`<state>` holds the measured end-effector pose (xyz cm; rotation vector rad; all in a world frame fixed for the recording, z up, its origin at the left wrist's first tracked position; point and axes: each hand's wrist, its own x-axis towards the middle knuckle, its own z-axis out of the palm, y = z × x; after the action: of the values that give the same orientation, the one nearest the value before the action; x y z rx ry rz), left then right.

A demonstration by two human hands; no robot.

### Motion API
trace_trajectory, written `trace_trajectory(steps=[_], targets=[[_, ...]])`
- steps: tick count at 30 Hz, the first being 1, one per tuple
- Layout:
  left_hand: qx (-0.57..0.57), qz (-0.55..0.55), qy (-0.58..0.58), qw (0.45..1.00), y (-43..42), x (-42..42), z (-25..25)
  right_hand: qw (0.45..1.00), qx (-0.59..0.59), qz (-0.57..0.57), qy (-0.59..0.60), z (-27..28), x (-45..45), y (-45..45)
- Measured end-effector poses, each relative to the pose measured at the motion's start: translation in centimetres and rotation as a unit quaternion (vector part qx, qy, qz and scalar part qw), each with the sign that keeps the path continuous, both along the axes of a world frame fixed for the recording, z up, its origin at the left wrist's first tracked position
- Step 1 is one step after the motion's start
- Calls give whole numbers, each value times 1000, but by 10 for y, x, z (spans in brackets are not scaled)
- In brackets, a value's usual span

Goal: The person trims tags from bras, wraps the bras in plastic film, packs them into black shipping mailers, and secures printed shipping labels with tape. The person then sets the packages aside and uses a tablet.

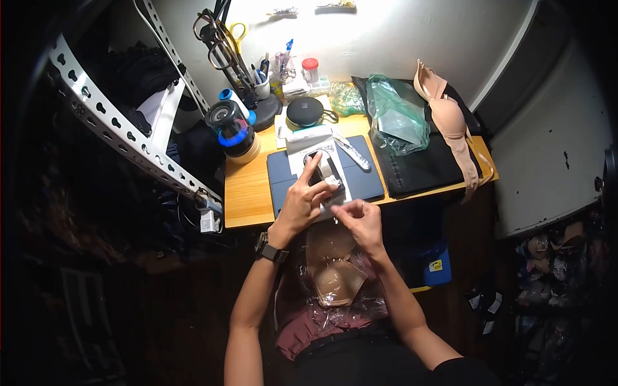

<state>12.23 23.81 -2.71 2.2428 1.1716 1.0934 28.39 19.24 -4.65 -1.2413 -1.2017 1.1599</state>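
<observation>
Centrally, your left hand (301,201), fingers spread, lies over one white-and-dark object (326,169) at the table (244,204); you cannot tell whether it grips. Your right hand (364,224), near it, shows thumb and fingertip together, anything between them too small to discern. Two beige bras appear: one film-wrapped bra (338,283) over your lap, one unwrapped bra (449,120) at the table's right.

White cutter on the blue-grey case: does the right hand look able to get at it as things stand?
Probably yes: the white cutter lies uncovered beyond the right hand, bare blue-grey case shows between them, and the left hand is off to the left.
</observation>
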Motion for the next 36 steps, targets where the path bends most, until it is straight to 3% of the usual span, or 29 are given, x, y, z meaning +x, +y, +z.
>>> trace_trajectory(steps=[3,4,5,7,9,11,13,15,17,18,20,21,23,24,26,28,31,33,34,35,36], targets=[[11,-3,12,1000,1,0,0,996,-50,-57,50,6,11,-9],[23,1,23,999,-1,0,-2,986,-120,-114,33,9,22,-5],[34,2,37,999,-4,0,-4,977,-99,-183,57,-8,30,3],[30,-3,33,999,-8,5,-1,960,-44,-258,-98,-34,31,13],[111,106,102,983,-23,14,4,955,-50,-254,-141,-38,37,17],[145,106,66,981,-48,17,0,948,-67,-252,-184,-34,41,16],[126,98,39,986,-84,12,-15,945,-185,-154,-221,-17,51,12],[42,63,40,996,-122,-3,-34,945,-186,-127,-236,-22,57,4],[-72,42,90,992,-160,-26,-53,977,-171,-76,-98,-38,69,-11],[-113,34,113,987,-181,-35,-64,983,-106,-82,-127,-41,74,-20],[-164,9,162,973,-215,-40,-83,947,23,-68,-314,-62,100,-43],[-188,-6,160,969,-226,-36,-81,913,57,-42,-403,-72,115,-57],[-173,-54,187,966,-239,-27,-81,811,259,86,-517,-84,141,-84],[-176,-52,186,965,-242,-24,-88,811,283,152,-489,-92,149,-101],[-49,-107,150,982,-240,-20,-107,803,349,218,-431,-99,150,-124],[-46,-94,130,986,-244,-16,-108,798,368,260,-400,-88,146,-136],[-69,-88,98,989,-244,-18,-103,810,323,321,-369,-86,139,-146],[-88,-97,81,988,-244,-20,-105,911,112,324,-231,-86,136,-145],[-273,-56,-31,960,-246,-20,-110,927,-76,332,-160,-80,139,-140],[-444,-12,-141,885,-248,-20,-113,904,-261,327,-82,-73,142,-132],[-483,19,-254,837,-241,-18,-111,902,-266,338,-31,-81,145,-125]])
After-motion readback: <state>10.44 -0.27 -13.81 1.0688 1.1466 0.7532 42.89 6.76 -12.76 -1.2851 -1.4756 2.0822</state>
